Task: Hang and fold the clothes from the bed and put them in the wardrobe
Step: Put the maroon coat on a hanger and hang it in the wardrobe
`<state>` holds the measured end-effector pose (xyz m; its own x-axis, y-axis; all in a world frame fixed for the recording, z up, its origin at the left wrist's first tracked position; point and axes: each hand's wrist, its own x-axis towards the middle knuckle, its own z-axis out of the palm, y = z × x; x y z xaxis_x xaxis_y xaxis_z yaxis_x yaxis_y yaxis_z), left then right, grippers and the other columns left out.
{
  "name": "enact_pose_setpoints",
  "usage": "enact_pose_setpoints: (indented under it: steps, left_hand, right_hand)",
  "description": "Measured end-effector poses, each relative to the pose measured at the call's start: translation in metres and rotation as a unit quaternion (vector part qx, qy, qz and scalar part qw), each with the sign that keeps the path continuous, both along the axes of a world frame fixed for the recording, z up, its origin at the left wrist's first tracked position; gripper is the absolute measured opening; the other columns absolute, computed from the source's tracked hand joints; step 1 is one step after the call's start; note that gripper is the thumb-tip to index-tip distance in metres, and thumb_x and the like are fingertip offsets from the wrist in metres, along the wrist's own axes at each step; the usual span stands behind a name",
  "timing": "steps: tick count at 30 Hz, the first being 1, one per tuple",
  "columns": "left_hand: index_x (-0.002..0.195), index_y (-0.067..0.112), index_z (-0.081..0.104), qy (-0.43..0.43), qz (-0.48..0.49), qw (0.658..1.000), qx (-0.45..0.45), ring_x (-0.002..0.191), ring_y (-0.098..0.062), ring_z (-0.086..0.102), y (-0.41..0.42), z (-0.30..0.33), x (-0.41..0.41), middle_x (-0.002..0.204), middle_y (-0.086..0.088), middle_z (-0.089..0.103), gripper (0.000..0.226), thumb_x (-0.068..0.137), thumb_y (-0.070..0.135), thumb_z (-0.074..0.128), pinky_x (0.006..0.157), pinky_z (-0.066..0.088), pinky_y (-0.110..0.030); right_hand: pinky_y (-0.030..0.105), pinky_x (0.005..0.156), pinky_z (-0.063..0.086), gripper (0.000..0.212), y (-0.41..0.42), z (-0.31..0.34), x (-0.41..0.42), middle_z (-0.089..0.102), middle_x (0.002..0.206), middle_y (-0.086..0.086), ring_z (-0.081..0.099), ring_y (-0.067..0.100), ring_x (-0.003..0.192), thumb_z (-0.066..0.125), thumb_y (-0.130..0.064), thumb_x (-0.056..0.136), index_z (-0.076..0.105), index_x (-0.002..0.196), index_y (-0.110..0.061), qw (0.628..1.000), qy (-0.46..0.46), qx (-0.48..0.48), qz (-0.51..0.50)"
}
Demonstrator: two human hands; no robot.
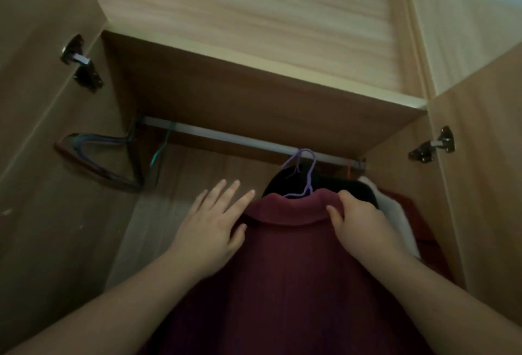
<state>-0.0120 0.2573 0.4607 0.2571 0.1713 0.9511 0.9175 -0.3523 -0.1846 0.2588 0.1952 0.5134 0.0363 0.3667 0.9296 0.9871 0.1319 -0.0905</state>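
A dark red collared garment (285,270) hangs on a purple hanger (303,174) hooked over the wardrobe rail (231,138). My left hand (214,222) lies flat with straight fingers against the garment's left shoulder. My right hand (358,219) grips the right side of the collar, fingers curled over its edge. Behind the red garment hang a black garment (288,179), a white one (395,213) and a red one (415,213), all at the rail's right end.
Several empty hangers (104,157) hang bunched at the rail's left end. A wooden shelf (254,72) runs above the rail. Both wardrobe doors stand open, with hinges (82,63) on the left and hinges (435,145) on the right.
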Motion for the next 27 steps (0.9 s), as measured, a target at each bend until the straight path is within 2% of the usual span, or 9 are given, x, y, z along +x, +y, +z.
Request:
enact_pose_setpoints:
  steps: [4, 8, 11, 15, 20, 23, 27]
  left_hand:
    - [0.153, 0.043, 0.004, 0.002, -0.006, 1.0, 0.022, 0.151, -0.016, -0.001, 0.055, 0.037, -0.008, 0.164, 0.005, 0.007, 0.062, 0.095, 0.052, 0.025, 0.123, 0.009, -0.043]
    - [0.153, 0.042, 0.006, 0.014, -0.014, 0.998, 0.053, 0.151, -0.018, -0.001, 0.095, 0.072, -0.006, 0.165, 0.004, 0.006, 0.062, 0.097, 0.05, 0.031, 0.123, 0.007, -0.044]
    - [0.153, 0.042, 0.006, 0.02, -0.007, 0.997, 0.077, 0.151, -0.019, 0.0, 0.118, 0.095, -0.005, 0.165, 0.003, 0.006, 0.062, 0.097, 0.05, 0.031, 0.122, 0.006, -0.045]
    - [0.153, 0.042, 0.006, 0.009, -0.006, 0.996, 0.09, 0.151, -0.019, -0.002, 0.142, 0.113, -0.004, 0.165, 0.003, 0.005, 0.062, 0.097, 0.05, 0.031, 0.122, 0.006, -0.046]
    - [0.152, 0.045, -0.001, 0.011, -0.016, 0.997, 0.081, 0.15, -0.015, -0.009, 0.168, 0.118, -0.001, 0.165, 0.007, -0.002, 0.063, 0.098, 0.05, 0.031, 0.123, 0.003, -0.043]
    - [0.152, 0.045, -0.001, 0.008, -0.022, 0.995, 0.096, 0.15, -0.015, -0.009, 0.18, 0.118, 0.0, 0.165, 0.007, -0.001, 0.062, 0.098, 0.051, 0.029, 0.123, 0.003, -0.042]
    - [0.152, 0.044, -0.001, 0.014, -0.022, 0.994, 0.107, 0.151, -0.015, -0.008, 0.193, 0.117, 0.002, 0.165, 0.006, 0.001, 0.062, 0.098, 0.05, 0.029, 0.123, 0.002, -0.043]
  right_hand:
    - [0.037, 0.064, 0.056, 0.018, 0.043, 0.032, -0.006, 0.061, 0.081, -0.005, 0.059, 0.016, 0.068, 0.042, -0.045, 0.099, 0.047, 0.097, -0.028, 0.998, 0.001, 0.008, -0.061]
    - [0.037, 0.062, 0.053, 0.021, 0.077, 0.064, -0.011, 0.057, 0.078, -0.002, 0.056, 0.02, 0.067, 0.042, -0.042, 0.099, 0.043, 0.087, -0.026, 0.993, -0.008, 0.024, -0.112]
    - [0.039, 0.067, 0.052, 0.02, 0.098, 0.09, -0.017, 0.06, 0.085, 0.002, 0.059, 0.026, 0.077, 0.04, -0.041, 0.1, 0.046, 0.093, -0.023, 0.991, -0.015, 0.044, -0.125]
    - [0.035, 0.061, 0.044, 0.016, 0.127, 0.114, -0.025, 0.055, 0.086, 0.001, 0.051, 0.022, 0.071, 0.039, -0.038, 0.101, 0.042, 0.094, -0.024, 0.99, 0.006, 0.027, -0.138]
    - [0.034, 0.061, 0.044, 0.01, 0.159, 0.127, -0.028, 0.059, 0.09, 0.002, 0.054, 0.024, 0.075, 0.041, -0.032, 0.1, 0.043, 0.093, -0.024, 0.99, 0.015, 0.058, -0.131]
    - [0.033, 0.064, 0.04, 0.01, 0.167, 0.135, -0.036, 0.055, 0.089, 0.001, 0.054, 0.025, 0.08, 0.043, -0.029, 0.1, 0.042, 0.093, -0.023, 0.99, 0.03, 0.058, -0.128]
    - [0.034, 0.065, 0.046, 0.014, 0.176, 0.137, -0.043, 0.062, 0.099, 0.004, 0.053, 0.023, 0.077, 0.043, -0.027, 0.1, 0.055, 0.105, -0.019, 0.988, 0.046, 0.046, -0.14]
